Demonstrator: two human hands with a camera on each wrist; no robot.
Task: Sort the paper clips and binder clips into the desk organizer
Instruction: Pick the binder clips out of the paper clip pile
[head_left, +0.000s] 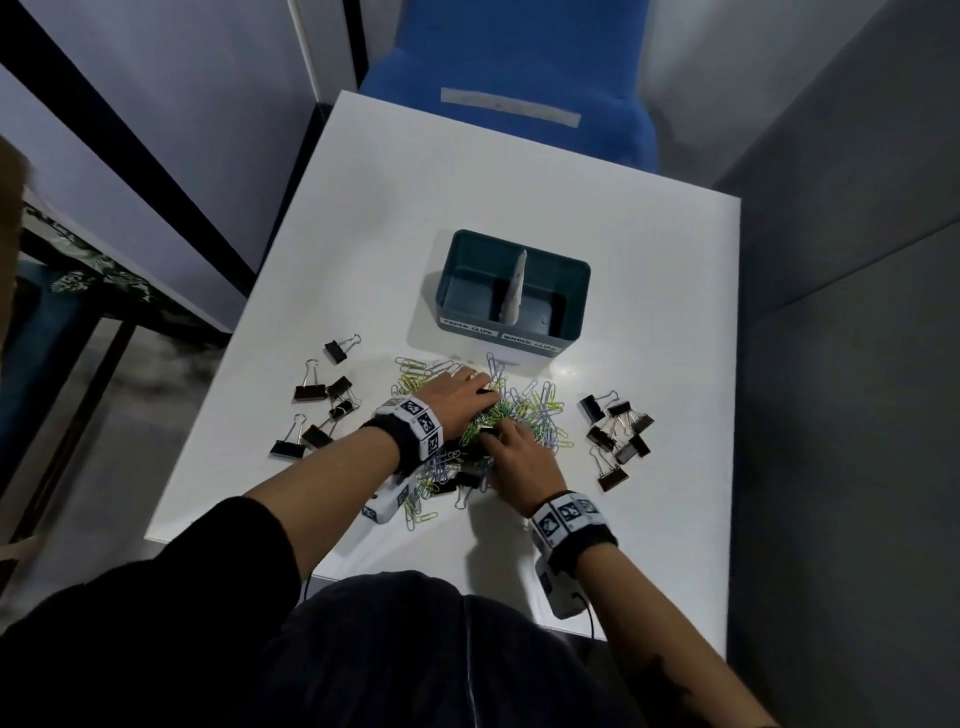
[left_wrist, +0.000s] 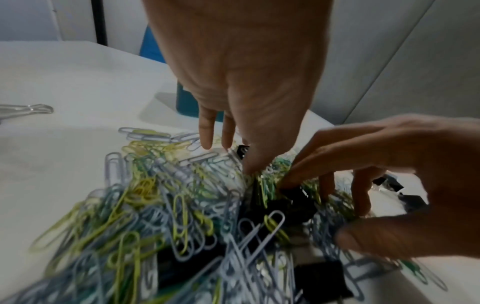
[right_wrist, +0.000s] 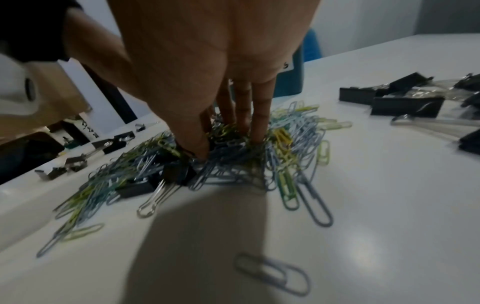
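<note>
A heap of blue, green and yellow paper clips (head_left: 540, 410) lies mid-table with black binder clips mixed in. Both hands dig into it. My left hand (head_left: 480, 392) reaches in from the left; its thumb and fingers (left_wrist: 207, 135) close on a black binder clip (left_wrist: 242, 151). My right hand (head_left: 493, 434) claws in from the near side, its thumb (right_wrist: 200, 151) and fingers pinching another binder clip (left_wrist: 293, 197) buried in the heap. The teal organizer (head_left: 582, 291) stands just beyond, split by a white divider, labelled paper clips on the left and binder clips on the right.
Loose binder clips lie in two groups, one left of the heap (head_left: 322, 405) and one right (head_left: 618, 431). The white table (head_left: 519, 182) ends near my body; a blue chair (head_left: 519, 67) stands behind it and a grey partition on the right.
</note>
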